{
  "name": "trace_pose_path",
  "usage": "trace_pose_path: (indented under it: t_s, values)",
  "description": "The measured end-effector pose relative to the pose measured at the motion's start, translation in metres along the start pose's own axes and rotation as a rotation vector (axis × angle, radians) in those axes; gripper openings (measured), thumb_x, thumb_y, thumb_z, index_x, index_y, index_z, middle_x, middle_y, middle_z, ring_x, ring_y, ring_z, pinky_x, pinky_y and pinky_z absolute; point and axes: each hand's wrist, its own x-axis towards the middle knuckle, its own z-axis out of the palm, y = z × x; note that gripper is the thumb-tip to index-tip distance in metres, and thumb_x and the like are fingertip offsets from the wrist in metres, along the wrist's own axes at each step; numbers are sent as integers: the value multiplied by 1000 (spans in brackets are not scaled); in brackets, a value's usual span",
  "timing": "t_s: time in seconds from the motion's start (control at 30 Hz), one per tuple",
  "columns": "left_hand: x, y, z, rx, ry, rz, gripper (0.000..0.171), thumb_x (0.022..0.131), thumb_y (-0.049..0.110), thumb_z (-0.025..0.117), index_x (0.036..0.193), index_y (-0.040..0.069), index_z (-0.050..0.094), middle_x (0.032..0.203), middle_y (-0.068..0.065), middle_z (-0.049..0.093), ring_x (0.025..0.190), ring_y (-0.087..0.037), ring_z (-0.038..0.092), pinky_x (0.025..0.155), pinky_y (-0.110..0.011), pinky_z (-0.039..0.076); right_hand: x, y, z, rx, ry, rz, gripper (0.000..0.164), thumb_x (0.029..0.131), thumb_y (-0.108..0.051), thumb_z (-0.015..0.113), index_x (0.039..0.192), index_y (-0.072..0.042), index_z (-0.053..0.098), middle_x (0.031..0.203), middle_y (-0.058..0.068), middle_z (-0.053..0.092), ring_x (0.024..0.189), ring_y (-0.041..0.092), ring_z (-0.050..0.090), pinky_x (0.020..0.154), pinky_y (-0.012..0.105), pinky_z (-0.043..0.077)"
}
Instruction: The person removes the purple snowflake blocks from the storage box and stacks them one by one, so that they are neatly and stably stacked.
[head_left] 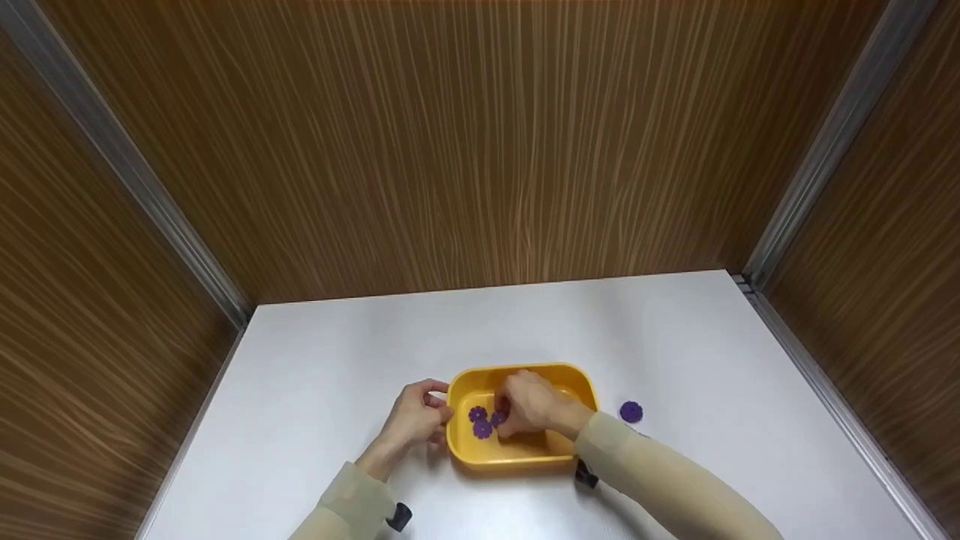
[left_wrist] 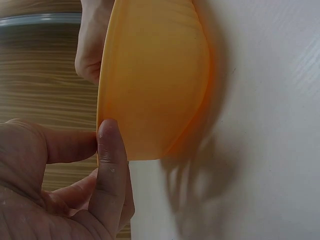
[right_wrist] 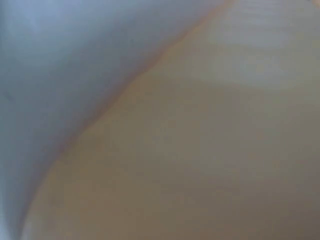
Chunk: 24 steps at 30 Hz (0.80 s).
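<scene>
A yellow plastic tub [head_left: 525,463] with rounded corners sits on the white table. My left hand [head_left: 415,413] holds its left end; in the left wrist view the thumb and a finger [left_wrist: 111,165] pinch the rim from both sides. Inside the tub, my right hand [head_left: 531,406] reaches down with curled fingers and pinches a small purple flower-shaped disc [head_left: 499,418]. Two similar discs, one at the back [head_left: 477,413] and one in front [head_left: 482,428], lie on the tub floor just left of it. The right wrist view is blurred and filled mostly by the tub's wall [right_wrist: 190,150].
Another purple scalloped disc [head_left: 631,411] lies on the table to the right of the tub, near the right sleeve [head_left: 660,465]. Wood-grain panels [head_left: 480,150] stand behind the white table [head_left: 315,360] and along both sides, with metal strips at the corners.
</scene>
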Motion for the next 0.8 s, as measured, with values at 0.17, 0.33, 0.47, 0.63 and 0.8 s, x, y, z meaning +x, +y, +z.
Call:
trace_pose_path:
  t_s: [0.17, 0.33, 0.47, 0.63, 0.8]
  values:
    - [0, -1, 0, 2, 2, 7, 49, 94, 2, 76, 143, 3, 69, 106, -10, 68, 72, -16, 67, 62, -29, 67, -5, 3, -5, 45, 43, -41, 24, 80, -28, 98, 96, -15, 87, 87, -5, 82, 74, 5, 63, 75, 25, 63]
    - [0, -1, 0, -2, 3, -9, 50, 94, 2, 75, 143, 3, 69, 108, -11, 69, 73, -17, 68, 62, -28, 67, -11, 6, -15, 46, 98, -115, 20, 81, -22, 95, 97, -14, 86, 87, -2, 82, 74, 6, 61, 71, 23, 59]
    - [1, -1, 0, -7, 4, -18, 50, 94, 0, 75, 144, 3, 68, 109, -12, 70, 74, -17, 70, 63, -29, 68, -16, 8, -23, 72, 118, -125, 22, 83, -22, 97, 101, -14, 87, 91, -2, 84, 77, 6, 64, 73, 23, 61]
    - [0, 0, 0, -10, 3, -21, 50, 95, 1, 75, 144, 3, 68, 110, -12, 69, 75, -18, 70, 63, -29, 68, -23, 11, -28, 86, 121, -116, 24, 85, -26, 98, 104, -15, 87, 94, -3, 84, 81, 6, 67, 77, 23, 65]
    - [1, -1, 0, -21, -3, -23, 49, 96, 1, 74, 144, 3, 68, 108, -11, 69, 73, -17, 69, 63, -27, 67, -29, 16, -31, 70, 140, -136, 27, 84, -24, 98, 105, -12, 87, 94, -1, 84, 83, 7, 71, 77, 23, 66]
